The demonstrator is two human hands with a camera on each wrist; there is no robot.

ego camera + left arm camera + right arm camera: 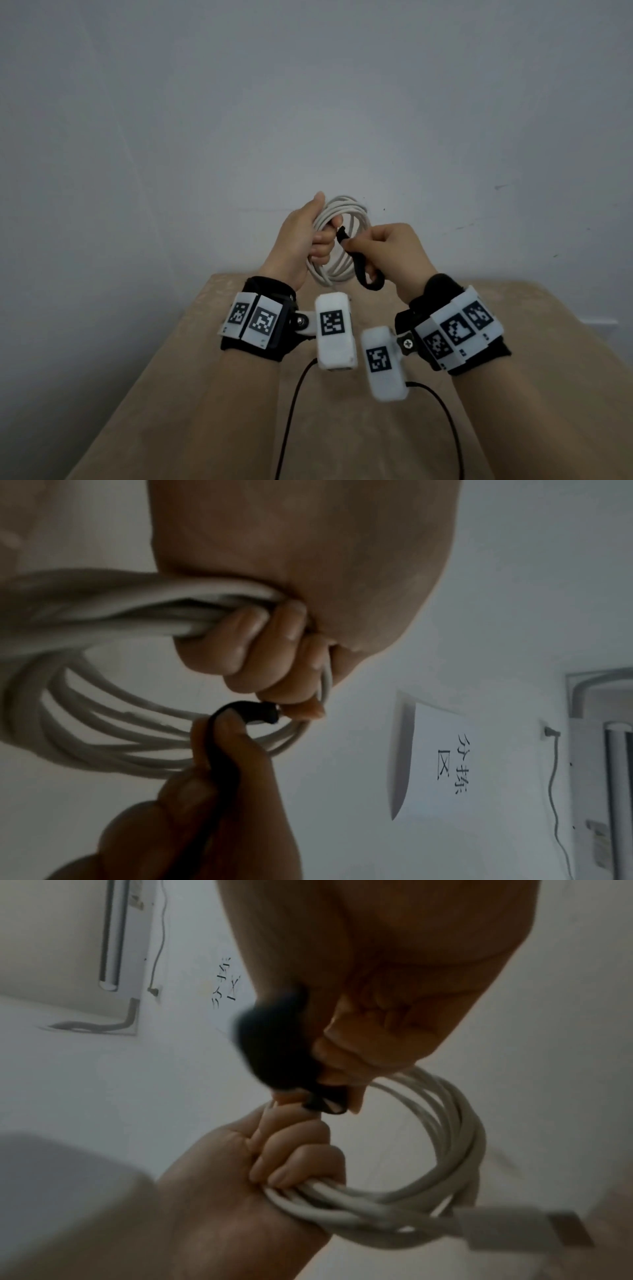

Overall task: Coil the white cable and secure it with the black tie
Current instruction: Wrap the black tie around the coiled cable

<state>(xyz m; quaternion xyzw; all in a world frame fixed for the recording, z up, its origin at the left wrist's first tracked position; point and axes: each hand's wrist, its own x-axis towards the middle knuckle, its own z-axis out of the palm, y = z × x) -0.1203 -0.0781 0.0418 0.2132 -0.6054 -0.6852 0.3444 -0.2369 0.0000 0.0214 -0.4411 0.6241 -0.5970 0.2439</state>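
Note:
The white cable [346, 240] is wound into a round coil of several loops, held up in front of the wall. My left hand [308, 236] grips one side of the coil [113, 615] with its fingers curled round the strands. My right hand [383, 250] pinches the black tie [358, 260] near its upper end, right beside the left fingers. The rest of the tie hangs down in a loop below the right hand. In the right wrist view the tie [277, 1047] touches the coil [455, 1139], and the cable's USB plug [534, 1229] sticks out at the lower right.
A tan table [239, 394] lies below my forearms, with two thin black wires [291, 404] running off the wrist cameras across it. A plain pale wall [308, 102] fills the space behind the hands. A paper sign [441, 758] hangs on a side wall.

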